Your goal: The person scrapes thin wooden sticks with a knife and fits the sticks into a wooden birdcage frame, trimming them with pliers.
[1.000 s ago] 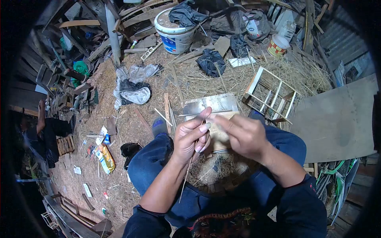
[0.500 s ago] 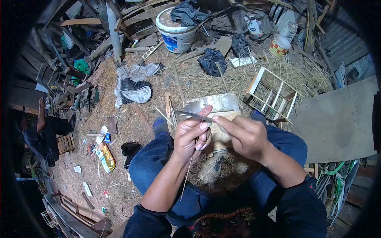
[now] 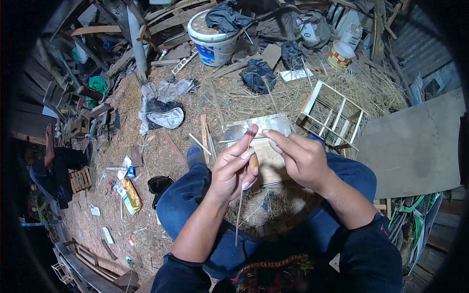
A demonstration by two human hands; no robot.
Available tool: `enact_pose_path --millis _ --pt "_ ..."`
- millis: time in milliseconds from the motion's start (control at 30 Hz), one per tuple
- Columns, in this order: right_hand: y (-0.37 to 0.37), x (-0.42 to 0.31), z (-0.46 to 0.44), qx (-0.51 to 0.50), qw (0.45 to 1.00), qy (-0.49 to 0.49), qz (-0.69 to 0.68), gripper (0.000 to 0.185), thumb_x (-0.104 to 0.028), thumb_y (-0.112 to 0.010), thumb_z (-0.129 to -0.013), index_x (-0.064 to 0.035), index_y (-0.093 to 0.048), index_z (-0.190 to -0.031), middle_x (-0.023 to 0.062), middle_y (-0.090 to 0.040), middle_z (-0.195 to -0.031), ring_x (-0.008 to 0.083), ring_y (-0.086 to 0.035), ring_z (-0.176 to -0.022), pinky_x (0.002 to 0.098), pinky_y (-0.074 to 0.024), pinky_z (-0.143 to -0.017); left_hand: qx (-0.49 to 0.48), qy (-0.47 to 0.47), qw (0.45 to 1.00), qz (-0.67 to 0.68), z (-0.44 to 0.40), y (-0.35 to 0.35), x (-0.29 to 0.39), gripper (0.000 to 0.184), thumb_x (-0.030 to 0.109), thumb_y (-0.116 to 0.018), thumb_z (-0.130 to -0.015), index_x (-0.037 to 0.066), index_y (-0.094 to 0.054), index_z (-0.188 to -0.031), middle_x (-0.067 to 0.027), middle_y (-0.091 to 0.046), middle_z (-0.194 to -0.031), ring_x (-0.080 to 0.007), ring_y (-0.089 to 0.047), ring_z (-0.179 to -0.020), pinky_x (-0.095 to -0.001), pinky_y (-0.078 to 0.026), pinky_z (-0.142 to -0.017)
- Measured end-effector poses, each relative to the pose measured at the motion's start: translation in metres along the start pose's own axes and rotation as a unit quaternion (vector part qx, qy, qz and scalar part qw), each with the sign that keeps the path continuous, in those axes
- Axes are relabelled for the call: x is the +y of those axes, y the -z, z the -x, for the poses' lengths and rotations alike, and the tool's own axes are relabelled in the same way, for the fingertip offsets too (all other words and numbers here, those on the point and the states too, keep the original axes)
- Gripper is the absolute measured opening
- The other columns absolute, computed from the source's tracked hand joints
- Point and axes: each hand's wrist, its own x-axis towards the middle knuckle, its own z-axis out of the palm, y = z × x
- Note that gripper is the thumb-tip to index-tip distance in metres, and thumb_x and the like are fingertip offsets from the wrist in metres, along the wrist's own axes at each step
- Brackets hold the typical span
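Observation:
My left hand (image 3: 229, 171) is closed on a thin wooden stick (image 3: 239, 215), held upright between thumb and fingers. The stick's long lower end hangs below the hand, over my lap. My right hand (image 3: 307, 160) is closed on a thin knife, its blade (image 3: 227, 141) pointing left and showing almost edge-on near my left fingertips. Its handle is hidden in the right hand. Whether the blade touches the stick I cannot tell. Beneath both hands lies a pale wooden board (image 3: 273, 163), between my knees.
A slatted wooden frame (image 3: 331, 115) stands front right, near a large flat panel (image 3: 415, 146). Farther off are a white bucket (image 3: 212, 46), a small tub (image 3: 340, 54) and black plastic bags (image 3: 258, 75). Another person (image 3: 51, 168) sits at far left. Straw and wood scraps litter the ground.
The knife blade has turned from showing its dark flat side to almost edge-on. The stick's lower end has swung slightly right and hangs more upright.

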Motion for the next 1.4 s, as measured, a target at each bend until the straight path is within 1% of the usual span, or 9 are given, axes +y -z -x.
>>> enact_pose_path --millis 33,200,367,467,533,600,767,933,1400 --pt "0.001 0.001 0.000 -0.004 1.000 -0.008 0.000 0.054 -0.004 -0.064 -0.085 -0.0170 -0.068 -0.136 0.0090 -0.063 -0.076 0.0288 -0.066 -0.063 0.0421 -0.0551 -0.058 -0.014 -0.001 1.000 -0.005 0.000 0.006 -0.004 0.055 0.008 -0.054 -0.106 0.009 -0.040 -0.160 -0.0113 -0.067 -0.078 -0.0093 -0.047 -0.046 -0.0226 -0.042 -0.045" --pt "-0.007 0.009 -0.001 0.018 1.000 0.009 0.000 0.060 -0.003 -0.064 -0.084 -0.0178 -0.064 -0.142 0.0096 -0.063 -0.079 0.0285 -0.067 -0.066 0.0423 -0.0548 -0.058 0.030 0.008 0.998 -0.053 0.001 0.018 -0.010 0.047 0.010 -0.056 -0.107 0.008 -0.050 -0.153 -0.0135 -0.074 -0.082 -0.0102 -0.053 -0.044 -0.0218 -0.042 -0.043" --pt "-0.008 0.007 0.000 -0.002 0.999 0.020 0.025 0.069 -0.001 -0.065 -0.076 -0.0194 -0.064 -0.143 0.0062 -0.063 -0.078 0.0258 -0.067 -0.068 0.0410 -0.0561 -0.059 0.050 0.002 0.996 -0.073 -0.001 0.016 -0.014 0.043 0.011 -0.057 -0.107 0.008 -0.055 -0.150 -0.0141 -0.076 -0.084 -0.0105 -0.056 -0.045 -0.0214 -0.043 -0.043" --pt "-0.008 -0.004 0.002 -0.019 0.997 0.069 0.036 0.070 0.000 -0.065 -0.076 -0.0203 -0.065 -0.142 0.0053 -0.061 -0.076 0.0241 -0.067 -0.065 0.0402 -0.0564 -0.059 0.072 0.001 0.993 -0.098 -0.003 0.016 -0.013 0.037 0.011 -0.056 -0.106 0.005 -0.061 -0.142 -0.0132 -0.075 -0.081 -0.0108 -0.054 -0.040 -0.0239 -0.045 -0.039" --pt "-0.010 0.003 0.001 -0.007 0.997 0.070 0.032 0.069 -0.001 -0.066 -0.076 -0.0219 -0.066 -0.142 0.0042 -0.059 -0.074 0.0230 -0.066 -0.063 0.0394 -0.0561 -0.057 0.076 0.011 0.991 -0.107 -0.002 0.016 -0.011 0.028 0.010 -0.057 -0.105 -0.001 -0.066 -0.129 -0.0136 -0.075 -0.081 -0.0105 -0.053 -0.039 -0.0236 -0.044 -0.037" --pt "-0.003 0.007 -0.001 0.001 0.997 0.014 0.078 0.069 -0.001 -0.067 -0.076 -0.0224 -0.067 -0.141 0.0027 -0.058 -0.073 0.0215 -0.065 -0.062 0.0385 -0.0554 -0.055 0.074 0.006 0.993 -0.091 0.000 0.012 -0.013 0.032 0.010 -0.060 -0.105 -0.001 -0.065 -0.134 -0.0137 -0.076 -0.082 -0.0100 -0.053 -0.041 -0.0224 -0.043 -0.040" --pt "-0.011 -0.005 0.000 0.022 0.997 0.050 0.054 0.060 0.000 -0.067 -0.079 -0.0189 -0.071 -0.135 0.0047 -0.060 -0.072 0.0232 -0.061 -0.056 0.0363 -0.0518 -0.049 0.055 0.009 0.992 -0.111 -0.001 0.019 -0.012 0.035 0.010 -0.063 -0.104 0.001 -0.064 -0.138 -0.0144 -0.076 -0.083 -0.0091 -0.054 -0.042 -0.0219 -0.041 -0.042" --pt "-0.013 0.001 0.003 0.014 0.997 0.054 0.052 0.069 -0.004 -0.065 -0.078 -0.0214 -0.065 -0.144 0.0022 -0.059 -0.071 0.0204 -0.063 -0.058 0.0371 -0.0567 -0.053 0.037 0.016 0.997 -0.061 -0.001 0.016 -0.011 0.037 0.008 -0.060 -0.104 0.006 -0.063 -0.141 -0.0158 -0.076 -0.083 -0.0098 -0.053 -0.041 -0.0221 -0.041 -0.042" --pt "-0.008 -0.003 0.000 0.027 0.995 0.054 0.074 0.065 0.001 -0.062 -0.077 -0.0173 -0.068 -0.140 0.0016 -0.058 -0.069 0.0177 -0.062 -0.056 0.0357 -0.0547 -0.051 0.024 -0.009 0.998 -0.052 -0.004 0.015 -0.009 0.042 0.010 -0.060 -0.104 0.002 -0.058 -0.146 -0.0158 -0.075 -0.081 -0.0090 -0.052 -0.042 -0.0224 -0.042 -0.044"
